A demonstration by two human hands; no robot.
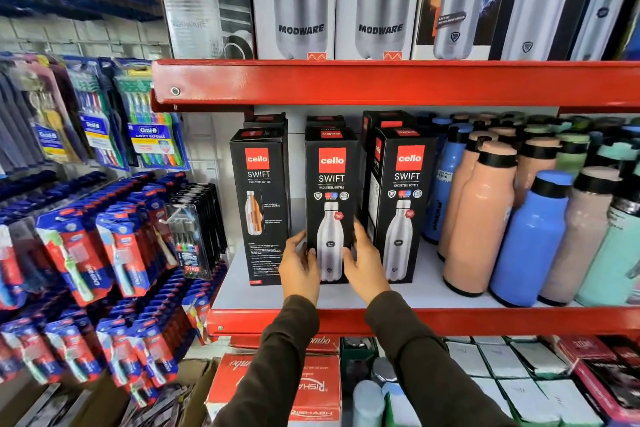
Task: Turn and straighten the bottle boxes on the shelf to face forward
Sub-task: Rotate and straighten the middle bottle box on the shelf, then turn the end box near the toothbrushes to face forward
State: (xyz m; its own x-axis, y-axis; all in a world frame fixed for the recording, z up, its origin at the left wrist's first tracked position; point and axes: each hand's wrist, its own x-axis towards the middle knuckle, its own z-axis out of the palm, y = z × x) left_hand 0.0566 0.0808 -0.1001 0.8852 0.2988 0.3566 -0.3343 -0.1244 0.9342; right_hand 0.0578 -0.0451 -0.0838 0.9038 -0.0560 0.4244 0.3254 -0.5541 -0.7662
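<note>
Black and upright, the middle bottle box point(330, 204) stood clasped low down between two hands: the left hand point(299, 265) curled against its left side, the right hand point(363, 262) against its right, fingers partly closed on the card. It faced forward near the front edge of the white shelf point(422, 288). The left box point(261, 208), just beside it, showed a printed panel of small text. The right box point(398, 204) stood slightly angled, a side panel showing. Loose coloured bottles point(526, 236) crowded the shelf's right end.
</note>
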